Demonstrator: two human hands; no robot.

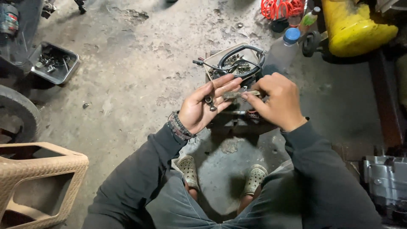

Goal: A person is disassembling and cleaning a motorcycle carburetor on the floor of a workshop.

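You're sitting low over a stained concrete floor (140,63), knees apart, feet in perforated clogs (188,169). Biggest thing around is the yellow tank (352,27) up in the far right corner of the floor, with a small black wheel (311,42) at its near end. On your left, at the near edge of the view, there's a tan plastic stool (38,182) tipped on its side, and past it the curve of a black tyre (17,112). Further up the left side sits a grey metal tray (70,70) with loose small hardware in it. Straight ahead of your hands is another tray (218,57), this one with a loop of black cable (241,55) and bits of metal inside, and a clear plastic bottle (282,51) with a blue cap is touching its right side. A coil of orange hose (282,8) lies at the far edge.

Now the hands. Your left hand (203,106) is palm up, fingers mostly spread open, with a small dark metal fitting (209,101) resting on the palm near the base of the fingers. Your right hand (277,99) has its fingers pinched shut on a thin flat metal strip (237,94), which points left and reaches the left fingertips, just above the dark block (235,121) on the floor between your feet and the cable tray.
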